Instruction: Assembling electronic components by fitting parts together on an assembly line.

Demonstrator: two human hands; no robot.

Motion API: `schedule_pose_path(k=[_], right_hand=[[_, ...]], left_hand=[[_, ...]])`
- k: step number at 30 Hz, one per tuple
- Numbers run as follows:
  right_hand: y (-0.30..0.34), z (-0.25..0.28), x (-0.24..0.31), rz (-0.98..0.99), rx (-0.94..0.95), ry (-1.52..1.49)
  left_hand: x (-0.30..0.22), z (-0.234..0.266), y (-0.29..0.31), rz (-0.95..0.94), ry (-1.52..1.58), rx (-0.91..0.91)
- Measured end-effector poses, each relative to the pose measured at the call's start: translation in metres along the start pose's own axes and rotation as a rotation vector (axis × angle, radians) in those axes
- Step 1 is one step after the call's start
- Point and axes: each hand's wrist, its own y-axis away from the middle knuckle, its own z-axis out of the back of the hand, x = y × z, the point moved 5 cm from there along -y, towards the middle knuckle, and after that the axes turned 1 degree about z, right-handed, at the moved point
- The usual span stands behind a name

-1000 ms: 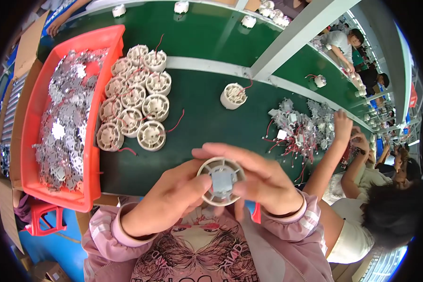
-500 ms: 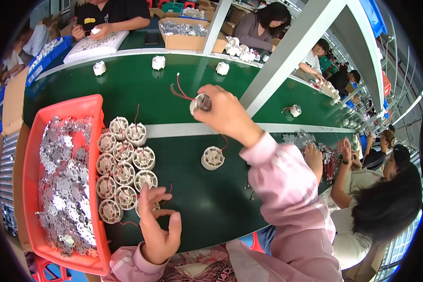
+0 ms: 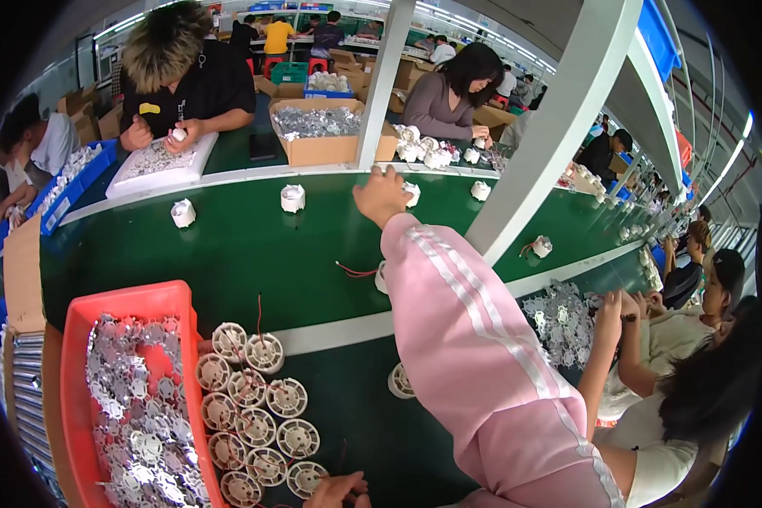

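- White housing [image 3: 412,195] stands on the green belt [image 3: 144,262], beyond the red tray [image 3: 127,296] and well to its right, just beside the right hand [image 3: 381,195], which partly hides it.
- Right hand: fingers look a little apart; whether they touch the housing, I cannot tell.
- Left hand [image 3: 339,491], right of the red tray and cut by the lower edge, has bent fingers beside the cream housings [image 3: 256,427]; I cannot tell if they grip anything.
- Handling, as a judgement: probably light, stiff and slightly slippery, with thin edges that could crack. Best held round the outer wall, clear of any thin lead like the red wire [image 3: 260,311] by the red tray.
- Labels: none readable on the housings or the red tray; the black shirt [image 3: 220,89] beyond it bears a yellow patch [image 3: 150,109].
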Motion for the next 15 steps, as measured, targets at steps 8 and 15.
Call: schedule_pose_path(k=[8,15], right_hand=[[-0.097,-0.079,-0.095,-0.475,-0.004,0.177],[-0.116,-0.116,-0.017,0.122,0.456,-0.01]], left_hand=[[0.003,0.009,0.007,-0.04,-0.033,-0.276],[0.008,0.019,0.005,-0.146,-0.034,-0.346]])
